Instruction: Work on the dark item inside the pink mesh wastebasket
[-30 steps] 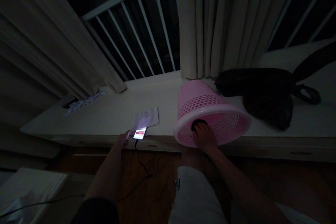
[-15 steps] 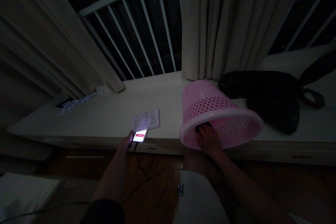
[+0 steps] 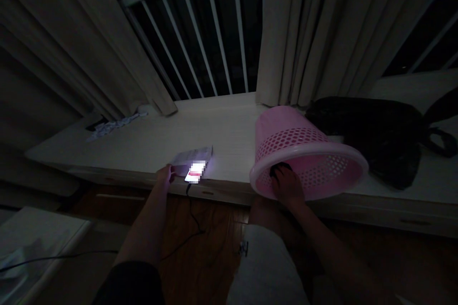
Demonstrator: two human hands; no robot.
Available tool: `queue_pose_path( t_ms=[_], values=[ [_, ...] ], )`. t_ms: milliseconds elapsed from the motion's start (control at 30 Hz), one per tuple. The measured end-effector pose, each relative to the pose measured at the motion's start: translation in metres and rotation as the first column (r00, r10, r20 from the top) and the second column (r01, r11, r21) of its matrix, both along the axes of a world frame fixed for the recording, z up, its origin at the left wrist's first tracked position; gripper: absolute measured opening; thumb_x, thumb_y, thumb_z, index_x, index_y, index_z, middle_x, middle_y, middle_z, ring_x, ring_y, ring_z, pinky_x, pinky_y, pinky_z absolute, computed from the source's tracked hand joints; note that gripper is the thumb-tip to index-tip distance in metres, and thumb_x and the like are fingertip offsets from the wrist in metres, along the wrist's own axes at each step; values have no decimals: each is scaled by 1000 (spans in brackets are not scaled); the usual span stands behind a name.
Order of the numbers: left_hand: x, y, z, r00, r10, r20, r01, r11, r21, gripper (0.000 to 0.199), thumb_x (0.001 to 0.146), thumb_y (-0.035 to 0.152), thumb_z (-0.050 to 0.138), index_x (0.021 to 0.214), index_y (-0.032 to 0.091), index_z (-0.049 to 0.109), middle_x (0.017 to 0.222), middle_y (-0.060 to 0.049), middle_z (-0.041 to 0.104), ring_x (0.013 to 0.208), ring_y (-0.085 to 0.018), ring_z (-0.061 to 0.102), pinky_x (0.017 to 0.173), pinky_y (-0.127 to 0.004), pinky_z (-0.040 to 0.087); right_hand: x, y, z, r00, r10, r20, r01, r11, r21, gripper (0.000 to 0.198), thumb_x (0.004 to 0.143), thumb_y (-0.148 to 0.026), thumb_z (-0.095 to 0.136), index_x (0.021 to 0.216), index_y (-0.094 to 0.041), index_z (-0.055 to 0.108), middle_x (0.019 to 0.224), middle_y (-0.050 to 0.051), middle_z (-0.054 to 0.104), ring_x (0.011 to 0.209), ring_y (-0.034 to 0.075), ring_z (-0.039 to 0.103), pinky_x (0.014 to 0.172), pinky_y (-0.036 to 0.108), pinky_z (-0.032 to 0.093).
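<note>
Right hand [image 3: 289,189]: sitting inside the mouth of the pink basket [image 3: 282,126], fingers curling narrowly over a dark item [image 3: 281,169]. Too dim to tell whether they are gripping it or only touching it. The basket is lying on its side at right of centre on the counter [image 3: 231,133], mouth facing near, rim projecting over the near edge.

Left hand [image 3: 165,174]: resting left of centre at the near edge, fingers beside the left side of the booklet [image 3: 189,155]. Grip cannot be told. The lit phone [image 3: 196,172] is lying at the booklet's near side, with the cable [image 3: 193,220] hanging from its near end.

Handling, judged: working inside the basket well is calling for a light wrist, since pressing on the overhanging rim could tip or roll it; the left hand should be keeping clear of the cable.

Count: basket 1, dark item 1, booklet 1, phone 1, cable 1 by the phone. Far right, black plastic [image 3: 368,114] is lying beside the basket; bag number uncertain. Far left, 1 crumpled pale item [image 3: 114,127].
</note>
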State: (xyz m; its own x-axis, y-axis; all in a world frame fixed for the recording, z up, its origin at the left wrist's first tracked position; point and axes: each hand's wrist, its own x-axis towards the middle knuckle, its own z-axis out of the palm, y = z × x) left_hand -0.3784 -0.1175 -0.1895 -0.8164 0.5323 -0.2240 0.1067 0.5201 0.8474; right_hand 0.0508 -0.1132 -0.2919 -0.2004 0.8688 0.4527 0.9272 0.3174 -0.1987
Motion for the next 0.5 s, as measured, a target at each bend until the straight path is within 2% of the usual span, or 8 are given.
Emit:
queue_pose_path(
  t_ms=[133,267,400,500],
  values=[
    [10,10,24,998,25,49,-34,979,202,13,84,18,46,71,17,49,74,-2,64,59,-10,65,55,-21,51,0,0,1,1000,-3,5,3,1000,-16,36,92,-29,41,114,-12,64,123,14,61,115,25,50,103,40,31],
    [18,21,36,1000,-17,24,9,954,298,13,85,19,44,74,17,51,81,-6,66,73,-15,69,63,-24,55,0,0,3,1000,-7,12,8,999,-48,37,92,-29,40,115,-13,64,124,13,60,117,25,49,104,40,30],
    [20,20,37,990,-70,-120,96,970,224,17,86,21,42,73,18,52,75,-6,65,72,-17,68,61,-26,53,0,-1,4,1000,-10,14,11,998,-65,38,92,-29,39,116,-13,64,126,14,59,118,26,48,104,41,29],
    [18,7,37,957,-109,-268,134,988,77,25,84,23,44,60,20,48,54,-2,54,57,-17,59,50,-26,42,0,-1,4,1000,0,5,1,998,-61,39,93,-30,38,116,-13,64,125,14,60,117,26,49,104,40,29]
  ],
)
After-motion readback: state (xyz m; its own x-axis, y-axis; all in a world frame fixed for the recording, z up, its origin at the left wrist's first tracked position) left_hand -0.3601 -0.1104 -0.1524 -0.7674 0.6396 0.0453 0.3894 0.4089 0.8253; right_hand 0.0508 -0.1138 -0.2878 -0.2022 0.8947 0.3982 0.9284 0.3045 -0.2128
